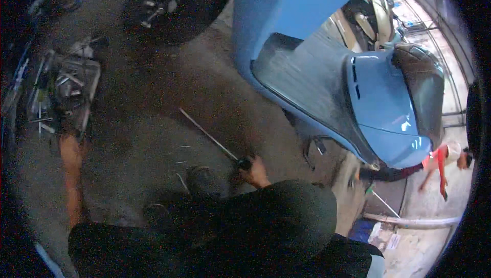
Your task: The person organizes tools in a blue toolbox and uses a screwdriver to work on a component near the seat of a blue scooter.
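Note:
My right hand (254, 172) is closed around the dark handle of a long screwdriver (209, 137). Its thin metal shaft points up and to the left over the dirty concrete floor. My left arm reaches out at the far left, and my left hand (68, 141) is at the near edge of a metal tool tray (91, 81) filled with several wrenches and sockets. The picture is too blurred there to tell how the fingers are set or whether they hold anything. My dark trousers fill the lower middle of the view.
A blue scooter (378, 99) with a grey footboard stands at the right, its stand near my knee. A black tyre (174, 2) lies at the top. Another person in a red top (440, 160) bends over at the far right, beyond a grey pipe (414, 221).

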The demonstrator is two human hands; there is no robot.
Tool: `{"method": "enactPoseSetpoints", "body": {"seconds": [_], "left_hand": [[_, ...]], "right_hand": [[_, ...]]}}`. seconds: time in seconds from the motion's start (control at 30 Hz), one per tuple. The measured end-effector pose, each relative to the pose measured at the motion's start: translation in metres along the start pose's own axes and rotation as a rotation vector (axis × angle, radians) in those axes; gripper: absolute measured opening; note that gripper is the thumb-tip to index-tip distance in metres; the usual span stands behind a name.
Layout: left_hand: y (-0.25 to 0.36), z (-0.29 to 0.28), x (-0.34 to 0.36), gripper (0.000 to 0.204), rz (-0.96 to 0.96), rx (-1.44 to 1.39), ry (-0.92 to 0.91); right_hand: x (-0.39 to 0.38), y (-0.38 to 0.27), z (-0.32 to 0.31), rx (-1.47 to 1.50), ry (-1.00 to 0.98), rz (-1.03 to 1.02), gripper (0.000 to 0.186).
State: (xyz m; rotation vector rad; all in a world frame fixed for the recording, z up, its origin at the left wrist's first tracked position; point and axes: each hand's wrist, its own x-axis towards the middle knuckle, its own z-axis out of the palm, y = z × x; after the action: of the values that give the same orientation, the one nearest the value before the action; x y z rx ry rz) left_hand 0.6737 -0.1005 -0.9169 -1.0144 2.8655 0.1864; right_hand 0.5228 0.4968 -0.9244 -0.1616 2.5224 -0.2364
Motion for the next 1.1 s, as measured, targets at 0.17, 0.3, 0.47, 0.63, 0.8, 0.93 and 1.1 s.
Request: {"method": "enactPoseSetpoints", "body": {"seconds": [0.17,0.3,0.47,0.63,0.8,0.93,1.1], "left_hand": [[0.010,-0.020,-0.033,0.032,-0.147,-0.045,-0.248],[0.031,-0.007,-0.072,0.019,-0.005,0.044,0.014],[0.065,0.016,-0.080,0.036,0.199,-0.153,-0.075],[0.064,-0.030,-0.103,0.032,0.074,-0.165,-0.014],[0.064,-0.041,-0.076,0.066,-0.356,-0.170,0.124],[0.059,-0.017,-0.081,0.071,-0.539,-0.438,-0.154],[0.093,-0.003,-0.086,0.068,-0.098,-0.691,0.122]], "right_hand": [[0.029,0.017,0.008,0.276,0.160,-0.217,0.059],[0.086,0.066,0.025,0.580,0.088,-0.034,0.060],[0.153,0.201,-0.006,1.301,-0.059,0.332,0.068],[0.180,0.045,0.021,0.409,0.242,-0.219,0.060],[0.187,0.010,-0.006,0.190,0.385,-0.399,0.063],[0.167,-0.039,-0.017,0.125,0.335,-0.506,0.066],[0.168,-0.046,0.010,0.452,0.245,-0.481,0.060]]}}
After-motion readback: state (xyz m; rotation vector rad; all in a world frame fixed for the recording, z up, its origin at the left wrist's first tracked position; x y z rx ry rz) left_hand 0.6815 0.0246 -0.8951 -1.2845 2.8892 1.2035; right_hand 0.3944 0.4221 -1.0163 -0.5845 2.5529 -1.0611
